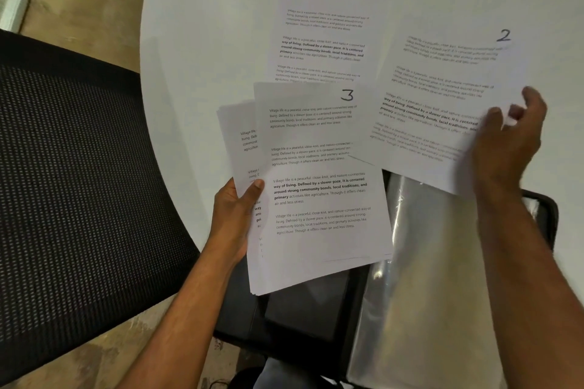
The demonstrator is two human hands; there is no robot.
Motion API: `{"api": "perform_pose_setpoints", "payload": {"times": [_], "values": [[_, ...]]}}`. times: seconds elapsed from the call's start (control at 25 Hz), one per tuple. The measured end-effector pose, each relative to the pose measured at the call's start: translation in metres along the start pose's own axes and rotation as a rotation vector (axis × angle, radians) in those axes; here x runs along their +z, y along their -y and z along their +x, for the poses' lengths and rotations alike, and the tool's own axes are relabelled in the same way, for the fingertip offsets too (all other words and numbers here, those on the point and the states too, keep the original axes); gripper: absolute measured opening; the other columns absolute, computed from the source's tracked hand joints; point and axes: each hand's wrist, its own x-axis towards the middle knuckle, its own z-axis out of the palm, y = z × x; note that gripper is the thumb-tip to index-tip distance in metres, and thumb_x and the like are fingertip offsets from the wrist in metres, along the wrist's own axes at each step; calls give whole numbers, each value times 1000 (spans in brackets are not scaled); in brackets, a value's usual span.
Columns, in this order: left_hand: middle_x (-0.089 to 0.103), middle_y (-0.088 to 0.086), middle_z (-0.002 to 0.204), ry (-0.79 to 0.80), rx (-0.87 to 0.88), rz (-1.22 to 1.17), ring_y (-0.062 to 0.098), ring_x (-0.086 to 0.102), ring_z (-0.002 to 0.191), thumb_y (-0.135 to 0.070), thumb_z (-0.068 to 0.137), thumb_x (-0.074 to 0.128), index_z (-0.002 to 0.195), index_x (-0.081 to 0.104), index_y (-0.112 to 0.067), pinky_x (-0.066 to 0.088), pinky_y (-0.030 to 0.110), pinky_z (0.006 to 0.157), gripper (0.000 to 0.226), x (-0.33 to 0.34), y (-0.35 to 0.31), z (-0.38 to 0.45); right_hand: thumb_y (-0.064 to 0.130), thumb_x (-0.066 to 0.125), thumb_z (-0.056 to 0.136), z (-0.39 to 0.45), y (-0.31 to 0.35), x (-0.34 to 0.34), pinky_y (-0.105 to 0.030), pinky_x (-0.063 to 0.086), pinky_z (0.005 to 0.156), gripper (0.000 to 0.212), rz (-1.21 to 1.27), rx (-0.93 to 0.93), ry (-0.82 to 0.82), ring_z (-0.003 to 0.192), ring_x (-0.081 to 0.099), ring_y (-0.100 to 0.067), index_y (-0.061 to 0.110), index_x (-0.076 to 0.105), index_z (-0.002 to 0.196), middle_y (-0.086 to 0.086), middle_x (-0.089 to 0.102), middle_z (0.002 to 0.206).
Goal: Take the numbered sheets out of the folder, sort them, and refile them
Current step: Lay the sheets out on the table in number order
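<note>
White round bench, black mesh chair off its left edge, brown floor beyond. Sheet 1 lies flat toward the far side. Sheet 2 sits to its right, near edge overhanging the open black folder at the near edge; the folder's clear sleeves are fanned out, glossy. Right hand at sheet 2's right margin, fingers loosely curled, blurred; cannot tell whether it pinches the paper or has let go. Left hand clamped on the remaining stack, thumb on top, sheet 3 uppermost, lower sheets splayed out leftward.

Risks, as judged: the one-handed grip on a fanned stack is weak, so sheets could slip and scramble. Sheet 2, partly off the bench surface onto slick sleeves, could slide. Overlapping piles may get mixed.
</note>
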Motion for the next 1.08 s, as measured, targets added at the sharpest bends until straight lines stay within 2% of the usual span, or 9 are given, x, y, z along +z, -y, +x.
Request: {"api": "perform_pose_setpoints", "payload": {"times": [0.04, 0.12, 0.16, 0.28, 0.36, 0.52, 0.8, 1.08], "values": [[77, 6, 116, -2, 2, 1, 27, 75, 105, -12, 102, 61, 128, 65, -17, 63, 40, 83, 27, -1, -1, 1, 25, 52, 101, -1, 1, 2, -9, 33, 100, 54, -89, -69, -4, 124, 49, -15, 13, 41, 153, -7, 51, 139], [77, 7, 117, -4, 0, -2, 28, 75, 106, -12, 102, 61, 129, 65, -17, 63, 42, 86, 27, -1, -1, 2, 31, 53, 101, -12, 5, 7, -25, 30, 110, 56, -261, -211, 15, 137, 43, -31, 12, 41, 153, -15, 44, 151], [77, 8, 118, -8, -2, -3, 28, 74, 106, -12, 102, 61, 128, 65, -17, 63, 43, 87, 27, -2, -1, 3, 35, 52, 102, -22, 5, 12, -33, 29, 114, 57, -322, -259, 80, 141, 40, -35, 12, 41, 153, -16, 42, 155], [76, 8, 119, -12, -6, -5, 30, 73, 109, -12, 102, 61, 128, 66, -17, 61, 46, 91, 27, -3, -1, 4, 54, 43, 106, -48, -2, 29, -52, 21, 123, 66, -568, -334, 335, 153, 23, -38, 18, 31, 160, -16, 27, 167], [76, 8, 120, -12, -10, -11, 30, 73, 110, -12, 102, 61, 129, 66, -17, 59, 47, 93, 27, -4, -1, 4, 58, 40, 106, -40, -8, 34, -59, 12, 125, 71, -677, -384, 403, 158, 11, -38, 20, 23, 163, -15, 16, 171], [75, 11, 123, 5, -12, -27, 29, 73, 110, -11, 102, 60, 133, 64, -14, 61, 46, 92, 31, -6, -2, 5, 55, 36, 107, 3, -12, 35, -61, 2, 126, 70, -688, -383, 437, 160, 1, -36, 22, 17, 165, -12, 6, 173], [76, 10, 119, 35, -16, -21, 31, 74, 108, -12, 102, 61, 129, 65, -16, 63, 45, 87, 28, -2, -7, 4, 55, 30, 100, 24, -9, 44, -59, 1, 126, 73, -670, -442, 451, 160, -1, -34, 23, 18, 165, -10, 5, 174], [76, 10, 119, 47, -33, -21, 31, 74, 106, -13, 101, 61, 130, 65, -17, 64, 44, 85, 29, 1, -7, 2, 57, 28, 99, 29, -8, 57, -59, -1, 125, 74, -664, -415, 402, 160, -1, -34, 24, 18, 165, -9, 6, 174]]}}
